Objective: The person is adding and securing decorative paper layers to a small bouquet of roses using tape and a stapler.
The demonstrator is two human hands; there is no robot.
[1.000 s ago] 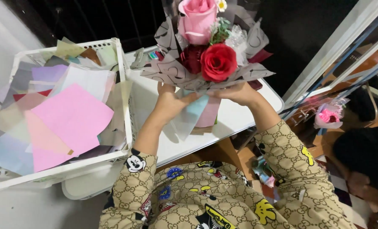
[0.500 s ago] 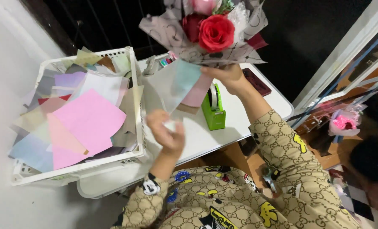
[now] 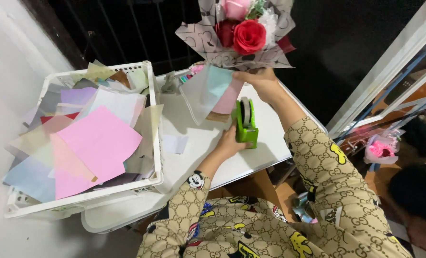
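Observation:
My right hand [image 3: 262, 83] grips the stem end of a bouquet [image 3: 241, 33], raised above the white table [image 3: 213, 143]. The bouquet has a red rose, a pink rose and a dark red one, wrapped in grey patterned paper with pale blue and pink sheets hanging below. My left hand [image 3: 231, 142] rests on a green tape dispenser [image 3: 246, 122] that stands on the table, fingers curled around its base. Both sleeves are beige with a cartoon print.
A white plastic basket [image 3: 153, 157] at the left holds several loose sheets of coloured paper, pink on top. A small white paper scrap [image 3: 175, 144] lies on the table. Another small pink bouquet [image 3: 380, 149] sits low at the right, beside a window frame.
My left hand left the bouquet, came down and took hold of the green tape dispenser. The right hand lifted the bouquet higher and keeps it alone.

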